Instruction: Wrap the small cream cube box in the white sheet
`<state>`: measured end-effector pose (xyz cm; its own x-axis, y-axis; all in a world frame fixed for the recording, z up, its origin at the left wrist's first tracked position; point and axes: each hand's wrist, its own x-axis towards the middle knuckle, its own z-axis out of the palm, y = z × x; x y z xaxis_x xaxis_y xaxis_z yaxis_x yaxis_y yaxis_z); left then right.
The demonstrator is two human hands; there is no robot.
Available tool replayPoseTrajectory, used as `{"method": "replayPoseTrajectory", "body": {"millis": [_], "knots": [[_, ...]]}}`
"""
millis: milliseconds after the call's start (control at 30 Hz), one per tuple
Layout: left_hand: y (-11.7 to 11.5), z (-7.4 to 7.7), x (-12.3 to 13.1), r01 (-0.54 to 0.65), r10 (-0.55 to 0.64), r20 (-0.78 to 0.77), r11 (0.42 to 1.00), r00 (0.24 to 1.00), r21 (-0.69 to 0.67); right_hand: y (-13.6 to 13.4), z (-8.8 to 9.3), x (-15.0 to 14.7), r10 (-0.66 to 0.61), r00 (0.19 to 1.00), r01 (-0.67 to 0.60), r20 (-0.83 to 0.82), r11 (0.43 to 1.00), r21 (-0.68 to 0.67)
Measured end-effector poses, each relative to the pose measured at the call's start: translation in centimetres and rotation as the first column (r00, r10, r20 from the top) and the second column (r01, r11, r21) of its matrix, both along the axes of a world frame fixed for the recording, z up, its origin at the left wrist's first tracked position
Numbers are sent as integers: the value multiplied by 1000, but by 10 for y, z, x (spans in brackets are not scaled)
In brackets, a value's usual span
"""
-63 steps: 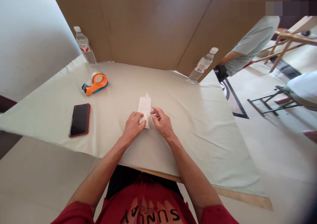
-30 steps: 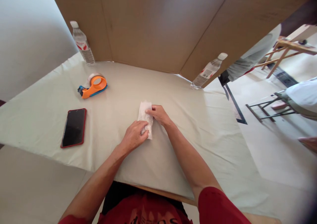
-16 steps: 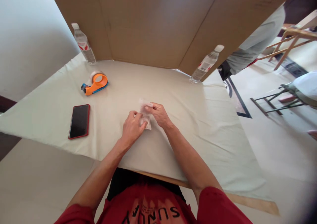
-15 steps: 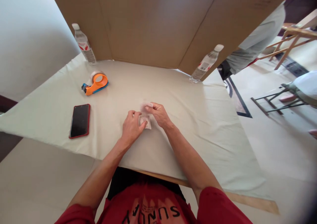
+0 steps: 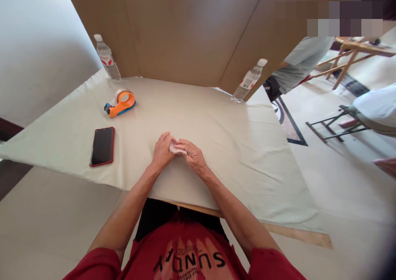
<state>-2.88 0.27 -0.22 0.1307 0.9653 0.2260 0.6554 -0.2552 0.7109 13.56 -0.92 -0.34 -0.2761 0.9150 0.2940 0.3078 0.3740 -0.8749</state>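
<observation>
A small whitish, crumpled piece (image 5: 177, 149), maybe tissue or a thin packet, is held between my two hands above the middle of the cloth-covered table. My left hand (image 5: 163, 150) curls around its left side. From the right, my right hand (image 5: 193, 155) grips it, fingers over its upper edge. The fingertips of both hands nearly meet, and part of the piece is hidden behind them.
A black phone with a red edge (image 5: 102, 146) lies left on the table (image 5: 148, 115), an orange tape dispenser (image 5: 123, 104) behind it. Bottles (image 5: 107, 59) (image 5: 249, 81) stand before a cardboard screen (image 5: 179, 32). Beyond, at right, are a person in grey (image 5: 305, 61) and a stool (image 5: 334, 125).
My hands have come together around the whitish piece, which lay lower and flatter before. My right hand has moved down and closed on it. The view has shifted slightly.
</observation>
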Motion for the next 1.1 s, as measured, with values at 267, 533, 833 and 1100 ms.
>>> {"method": "replayPoseTrajectory", "body": {"millis": [267,533,833,1100], "knots": [[-5,7,-22,236,-234,-38,970,971,53,0,-7,17,121,992,-125,40,985,119],[-6,-2,-17,186,-187,24,982,982,17,1,-20,13,99,985,-129,142,969,212],[11,28,2,124,-13,282,917,959,-380,25,12,21,101,995,-103,-27,990,-93],[31,30,12,-5,48,94,910,994,-415,42,0,23,-7,980,-48,-201,963,-265]]}}
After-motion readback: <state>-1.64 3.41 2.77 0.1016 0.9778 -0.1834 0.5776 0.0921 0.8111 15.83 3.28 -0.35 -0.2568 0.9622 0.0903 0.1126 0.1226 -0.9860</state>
